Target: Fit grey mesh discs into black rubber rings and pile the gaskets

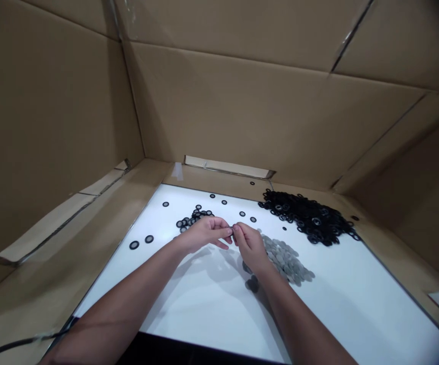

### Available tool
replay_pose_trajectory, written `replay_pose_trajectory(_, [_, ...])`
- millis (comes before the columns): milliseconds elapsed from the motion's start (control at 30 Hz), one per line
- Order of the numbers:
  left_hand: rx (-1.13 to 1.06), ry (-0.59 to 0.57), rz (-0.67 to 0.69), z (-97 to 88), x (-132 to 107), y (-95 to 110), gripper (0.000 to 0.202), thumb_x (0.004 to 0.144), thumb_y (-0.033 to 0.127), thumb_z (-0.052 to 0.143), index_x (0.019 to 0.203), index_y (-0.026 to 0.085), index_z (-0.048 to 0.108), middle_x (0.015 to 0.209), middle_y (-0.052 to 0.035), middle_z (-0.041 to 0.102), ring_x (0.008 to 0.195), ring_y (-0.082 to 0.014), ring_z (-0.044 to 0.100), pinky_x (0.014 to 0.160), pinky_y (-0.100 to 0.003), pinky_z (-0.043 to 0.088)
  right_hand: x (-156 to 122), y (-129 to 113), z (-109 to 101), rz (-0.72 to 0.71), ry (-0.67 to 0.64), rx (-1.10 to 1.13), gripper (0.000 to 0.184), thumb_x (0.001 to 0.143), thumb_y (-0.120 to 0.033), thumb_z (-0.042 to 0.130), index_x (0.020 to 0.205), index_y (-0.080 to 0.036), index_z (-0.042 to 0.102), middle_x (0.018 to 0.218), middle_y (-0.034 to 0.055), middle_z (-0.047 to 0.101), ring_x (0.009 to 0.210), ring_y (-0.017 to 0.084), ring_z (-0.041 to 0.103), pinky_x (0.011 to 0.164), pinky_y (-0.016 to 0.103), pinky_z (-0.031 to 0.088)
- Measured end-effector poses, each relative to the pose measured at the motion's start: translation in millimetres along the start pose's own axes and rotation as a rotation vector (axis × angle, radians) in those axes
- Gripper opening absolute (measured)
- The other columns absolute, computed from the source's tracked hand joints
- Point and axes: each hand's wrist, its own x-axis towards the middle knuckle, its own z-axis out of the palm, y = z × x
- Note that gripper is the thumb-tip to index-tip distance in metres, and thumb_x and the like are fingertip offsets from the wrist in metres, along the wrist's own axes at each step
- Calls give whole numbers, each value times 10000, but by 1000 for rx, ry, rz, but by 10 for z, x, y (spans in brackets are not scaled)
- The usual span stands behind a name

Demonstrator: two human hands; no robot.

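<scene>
My left hand (206, 234) and my right hand (250, 246) meet above the white lit panel (204, 309), their fingertips pinching a small dark ring (234, 229) from both sides. Most of that ring is hidden by my fingers. Just beyond my right hand lies a heap of grey discs (282, 258), and a large pile of black rubber rings (306, 218) spreads behind it. A smaller cluster of black rings (193, 219) sits beyond my left hand. Several loose rings are scattered over the panel, including a black ring (134, 245) out to the left.
Tall cardboard walls (242, 111) surround the panel on the far side and both flanks, with a cardboard ledge (219, 175) along its far edge. A few dark discs (251, 284) lie under my right forearm. A black cable (21, 344) crosses the lower left corner.
</scene>
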Motion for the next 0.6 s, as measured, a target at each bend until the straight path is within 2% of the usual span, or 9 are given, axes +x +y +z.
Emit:
replay_pose_trajectory(167, [-37, 26, -14, -35, 22, -55, 372, 755, 455, 839, 829, 117, 702, 793, -63, 682, 822, -186, 669, 766, -365, 606, 16, -3, 17, 2, 12, 18, 410, 1029, -393, 434, 660, -217, 460, 612, -29, 465, 575, 141, 434, 587, 286, 319])
replay_pose_trajectory(367, [-94, 134, 101, 93, 53, -121, 329, 840, 463, 755, 899, 152, 664, 823, -14, 628, 774, -129, 644, 667, -237, 545, -23, -20, 154, 64, 130, 116, 402, 1072, -409, 335, 747, -223, 480, 650, -26, 499, 586, 141, 473, 579, 268, 372])
replay_pose_trajectory(467, [-61, 168, 159, 96, 46, -100, 291, 884, 446, 709, 893, 161, 651, 784, -2, 625, 719, -121, 644, 610, -211, 513, -32, -30, 168, 60, 78, 154, 426, 1065, -426, 361, 719, -218, 495, 642, -20, 524, 582, 139, 495, 585, 268, 392])
replay_pose_trajectory(600, [16, 142, 171, 24, 39, -75, 296, 834, 423, 769, 854, 140, 681, 776, -27, 647, 737, -148, 638, 562, -214, 517, -17, -36, 111, 50, 44, 164, 437, 1050, -436, 401, 685, -214, 492, 629, -18, 522, 589, 141, 488, 597, 272, 386])
